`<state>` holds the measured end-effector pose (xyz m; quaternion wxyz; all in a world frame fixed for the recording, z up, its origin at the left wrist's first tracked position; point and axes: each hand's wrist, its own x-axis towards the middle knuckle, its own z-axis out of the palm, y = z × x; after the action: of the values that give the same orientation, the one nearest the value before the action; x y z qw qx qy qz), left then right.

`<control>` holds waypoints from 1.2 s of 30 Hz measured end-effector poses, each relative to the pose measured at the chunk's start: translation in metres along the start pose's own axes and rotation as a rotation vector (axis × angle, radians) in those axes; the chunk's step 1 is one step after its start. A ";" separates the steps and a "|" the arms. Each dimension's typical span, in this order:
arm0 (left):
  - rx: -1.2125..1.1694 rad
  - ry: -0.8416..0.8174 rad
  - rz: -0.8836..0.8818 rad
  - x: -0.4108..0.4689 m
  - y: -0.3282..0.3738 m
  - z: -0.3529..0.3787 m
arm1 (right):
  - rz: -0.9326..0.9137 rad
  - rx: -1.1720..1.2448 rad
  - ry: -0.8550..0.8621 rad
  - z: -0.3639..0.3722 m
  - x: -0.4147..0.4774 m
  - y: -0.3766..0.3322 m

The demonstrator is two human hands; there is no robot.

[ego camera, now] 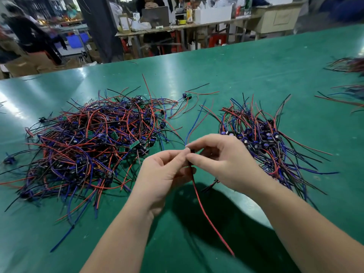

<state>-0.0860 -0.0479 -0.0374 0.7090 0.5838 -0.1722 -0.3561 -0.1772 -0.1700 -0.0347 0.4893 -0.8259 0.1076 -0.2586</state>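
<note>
Both the left hand (161, 174) and right hand (222, 160) pinch one little wired module (191, 151) over the green table (256, 75), red lead (206, 209) dangling, so I'd guess mid-sort, next it needs setting on the neater right pile (266, 138).

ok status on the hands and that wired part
Left grip and right grip both pinch the small part. Red wire trails from it. Left pile, right pile alongside, not blocking.
</note>
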 end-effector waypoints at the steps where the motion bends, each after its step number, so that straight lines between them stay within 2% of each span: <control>1: 0.012 -0.013 0.012 0.000 0.000 0.000 | 0.000 0.013 0.019 -0.001 0.000 0.000; 7: 0.061 -0.108 0.065 -0.003 0.003 0.000 | -0.012 -0.047 -0.027 -0.016 0.000 -0.008; 9: 0.035 -0.137 0.069 -0.004 0.005 0.001 | -0.021 -0.031 0.011 -0.019 0.001 -0.012; 10: 0.011 -0.152 0.068 -0.005 0.006 0.001 | -0.006 0.086 0.031 -0.021 0.002 -0.014; 13: -0.010 -0.190 0.053 -0.006 0.008 0.002 | 0.039 0.634 0.061 -0.035 0.005 -0.020; 14: -0.008 -0.191 0.044 -0.007 0.008 0.003 | 0.031 0.730 0.099 -0.043 0.006 -0.020; 18: -0.004 -0.139 0.031 -0.004 0.007 0.001 | -0.031 0.818 0.368 -0.080 0.012 -0.013; 21: -0.014 -0.092 0.053 -0.003 0.008 -0.002 | -0.077 0.684 0.594 -0.108 0.011 -0.002; 23: -0.008 -0.063 0.066 -0.002 0.008 -0.004 | -0.063 0.478 0.729 -0.124 0.009 0.008; 25: 0.002 -0.036 0.072 -0.001 0.008 -0.005 | -0.022 0.282 0.795 -0.131 0.007 0.017; 29: 0.018 0.006 0.076 -0.001 0.008 -0.007 | 0.010 0.275 0.801 -0.136 0.007 0.028; 30: 0.023 0.012 0.077 -0.001 0.008 -0.007 | 0.020 0.213 0.812 -0.137 0.007 0.031; 34: 0.049 0.035 0.078 -0.001 0.007 -0.007 | 0.207 -0.288 0.771 -0.140 0.004 0.046; 36: 0.064 0.042 0.077 -0.002 0.007 -0.007 | 0.266 -0.406 0.732 -0.141 0.004 0.052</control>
<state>-0.0803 -0.0415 -0.0321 0.7066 0.6066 -0.1906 -0.3105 -0.2449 -0.3040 -0.0231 0.2760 -0.7382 0.4279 -0.4425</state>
